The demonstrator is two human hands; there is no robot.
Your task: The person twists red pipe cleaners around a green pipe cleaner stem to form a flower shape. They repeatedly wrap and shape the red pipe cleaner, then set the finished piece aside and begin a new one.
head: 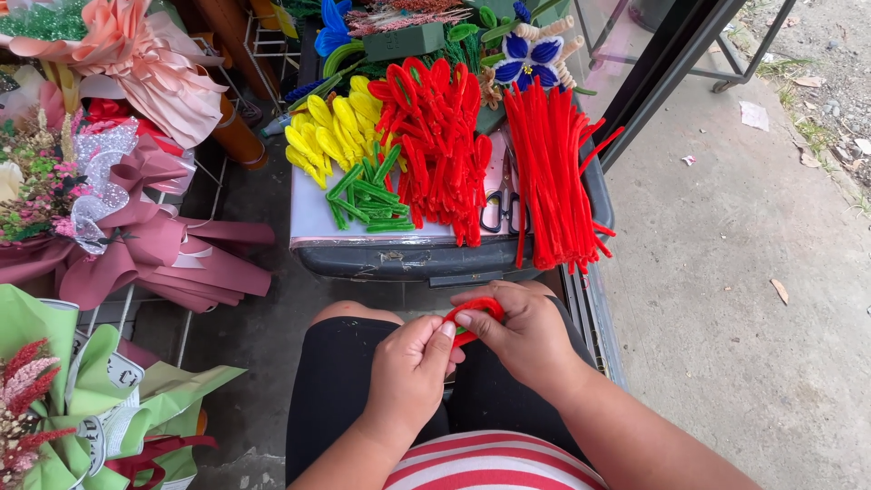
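- A striped red and white shirt hem (pixel 494 463) and black shorts (pixel 340 390) are seen nearest, at 6 o'clock.
- A red pipe cleaner loop (pixel 474 313) is held above the lap, just below frame centre, between both hands.
- The left hand (pixel 410 370) is closed on the lower end of the loop, which is pinched between thumb and fingertips.
- The right hand (pixel 524 331) is curled over the loop from the 3 o'clock side, with the top of the loop gripped by thumb and forefinger.
- A dark grey bin (pixel 426 259) topped with a white board is set just beyond the knees, toward 12 o'clock.
- On the board, short green pipe cleaner pieces (pixel 367 198) are piled at its near left, with yellow loops (pixel 327 132) behind them.
- Red bent loops (pixel 435 136) are heaped in the middle of the board, and scissors (pixel 504 207) lie just beside them.
- Straight red pipe cleaners (pixel 552 172) are bundled at the board's right edge, overhanging the bin.
- A blue and white pipe cleaner flower (pixel 531 56) is seen at 12 o'clock, behind the bundles.
- Wrapped bouquets are stacked from 7 to 10 o'clock: green wrap (pixel 82 390) nearest, mauve wrap (pixel 154 249) farther, peach paper flowers (pixel 136 54) farthest.
- Concrete pavement (pixel 744 299) is spread at 3 o'clock.
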